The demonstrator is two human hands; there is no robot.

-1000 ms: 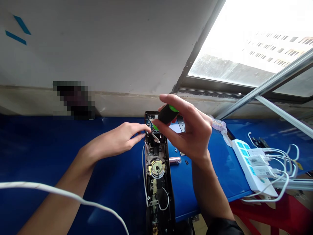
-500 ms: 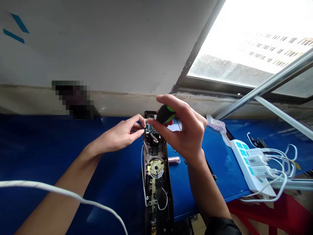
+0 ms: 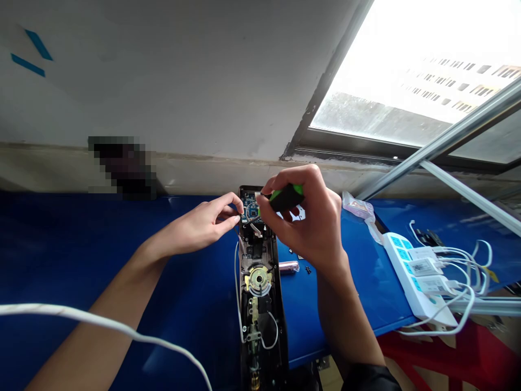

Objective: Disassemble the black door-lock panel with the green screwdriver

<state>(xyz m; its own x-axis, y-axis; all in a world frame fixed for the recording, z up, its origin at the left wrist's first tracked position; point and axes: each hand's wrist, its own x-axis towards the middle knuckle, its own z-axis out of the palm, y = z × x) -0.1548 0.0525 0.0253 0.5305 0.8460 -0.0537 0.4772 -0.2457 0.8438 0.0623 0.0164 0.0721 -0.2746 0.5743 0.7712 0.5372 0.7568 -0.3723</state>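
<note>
A long black housing (image 3: 284, 304) stretches away from me on the blue table, its inside showing. At its far end lies a blue circuit board (image 3: 253, 202) with thin wires; a round brass-coloured part (image 3: 259, 278) sits near the middle. My left hand (image 3: 209, 220) is at the housing's far left edge, thumb and index finger closed beside the board; what they pinch is hidden. My right hand (image 3: 313, 220) grips the black-and-green handle of a screwdriver (image 3: 287, 198). The handle is tilted over the board's right side, and the shaft points down-left towards the wires.
Right of the housing lie a pink cylinder (image 3: 288, 266) and small dark screws (image 3: 308, 270). A white power strip (image 3: 419, 282) with plugs and cables is at the table's right. A white cable (image 3: 122, 324) crosses in front of my left forearm. A metal frame bar (image 3: 443, 138) rises at right.
My right hand has turned, and the screwdriver handle has shifted to the right, uncovering more of the circuit board. The left hand stays at the housing's edge.
</note>
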